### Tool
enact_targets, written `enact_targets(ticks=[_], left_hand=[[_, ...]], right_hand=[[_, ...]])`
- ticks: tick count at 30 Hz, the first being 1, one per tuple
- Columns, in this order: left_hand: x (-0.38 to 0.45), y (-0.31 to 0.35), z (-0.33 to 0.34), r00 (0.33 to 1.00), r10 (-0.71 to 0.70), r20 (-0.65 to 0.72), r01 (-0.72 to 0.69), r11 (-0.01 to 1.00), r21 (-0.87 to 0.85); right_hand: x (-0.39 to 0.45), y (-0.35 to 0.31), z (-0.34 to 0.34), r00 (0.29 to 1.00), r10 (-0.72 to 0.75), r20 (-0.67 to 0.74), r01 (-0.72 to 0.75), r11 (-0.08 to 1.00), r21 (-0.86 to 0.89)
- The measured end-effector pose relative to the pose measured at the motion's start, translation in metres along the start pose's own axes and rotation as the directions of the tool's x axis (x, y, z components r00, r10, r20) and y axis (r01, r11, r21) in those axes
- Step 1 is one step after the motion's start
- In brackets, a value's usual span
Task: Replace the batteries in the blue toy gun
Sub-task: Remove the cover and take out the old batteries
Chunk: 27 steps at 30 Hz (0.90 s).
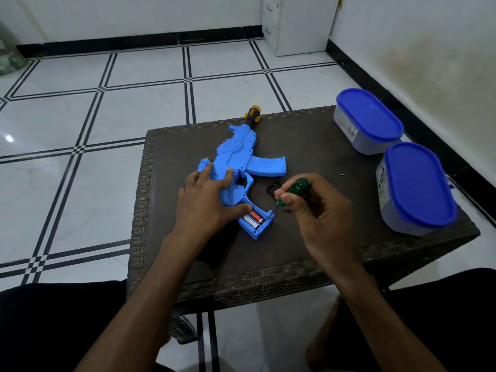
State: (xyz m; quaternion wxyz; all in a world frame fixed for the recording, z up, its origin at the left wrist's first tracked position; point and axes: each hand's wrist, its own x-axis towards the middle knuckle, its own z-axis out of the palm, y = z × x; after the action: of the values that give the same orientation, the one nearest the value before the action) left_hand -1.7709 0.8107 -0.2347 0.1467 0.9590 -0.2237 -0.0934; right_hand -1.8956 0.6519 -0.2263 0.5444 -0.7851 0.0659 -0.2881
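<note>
While the left hand (208,196) presses flat on the toy gun (239,170) to steady it on the table (308,251), the right hand (314,208) grips a screwdriver (291,193), its tip below the fingers prying at the batteries (253,217) (compartment uncovered).

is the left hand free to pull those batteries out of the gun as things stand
Probably yes. The compartment is open, the batteries lie exposed and the left hand, flat on the blue toy gun, has its thumb beside them. The screwdriver tip held by the right hand crowds one end.

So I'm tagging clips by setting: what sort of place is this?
Probably a room at home: a tiled floor, a small wicker table and a white cabinet in the corner.
</note>
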Motion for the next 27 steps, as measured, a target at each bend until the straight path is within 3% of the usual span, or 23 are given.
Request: enact_targets(ticks=[6, 12, 14, 16, 18, 21, 23, 24, 27], left_hand=[[-0.001, 0.0, -0.001, 1.0, 0.004, 0.005, -0.004, 1.0, -0.003], [-0.005, 0.003, -0.001, 1.0, 0.007, 0.021, -0.007, 1.0, 0.007], [-0.004, 0.002, 0.0, 1.0, 0.011, 0.022, -0.011, 1.0, 0.002], [-0.002, -0.001, -0.001, 0.999, 0.021, 0.038, -0.02, 1.0, -0.001], [0.0, -0.005, -0.002, 0.996, 0.027, 0.083, -0.027, 1.0, 0.004], [0.0, -0.007, -0.006, 0.984, 0.047, 0.174, -0.057, 0.997, 0.051], [0.001, -0.008, -0.009, 0.973, 0.06, 0.221, -0.077, 0.995, 0.069], [0.001, -0.008, -0.01, 0.97, 0.067, 0.232, -0.085, 0.994, 0.068], [0.002, -0.012, -0.012, 0.967, 0.095, 0.238, -0.109, 0.993, 0.046]], right_hand=[[-0.024, 0.008, -0.008, 0.98, 0.128, -0.153, -0.08, 0.955, 0.286], [-0.04, 0.017, -0.008, 0.89, 0.423, -0.171, -0.244, 0.758, 0.605], [-0.037, 0.013, -0.008, 0.868, 0.464, -0.174, -0.224, 0.681, 0.698], [-0.027, 0.007, -0.011, 0.876, 0.447, -0.18, -0.202, 0.68, 0.705], [-0.013, -0.001, -0.015, 0.923, 0.371, -0.105, -0.246, 0.775, 0.582], [0.014, -0.006, -0.015, 0.955, 0.205, 0.213, -0.22, 0.974, 0.048], [0.03, -0.003, -0.012, 0.889, 0.142, 0.434, -0.007, 0.955, -0.297], [0.036, 0.0, -0.01, 0.839, 0.123, 0.53, 0.105, 0.919, -0.38], [0.048, 0.011, -0.003, 0.704, 0.092, 0.704, 0.285, 0.871, -0.399]])
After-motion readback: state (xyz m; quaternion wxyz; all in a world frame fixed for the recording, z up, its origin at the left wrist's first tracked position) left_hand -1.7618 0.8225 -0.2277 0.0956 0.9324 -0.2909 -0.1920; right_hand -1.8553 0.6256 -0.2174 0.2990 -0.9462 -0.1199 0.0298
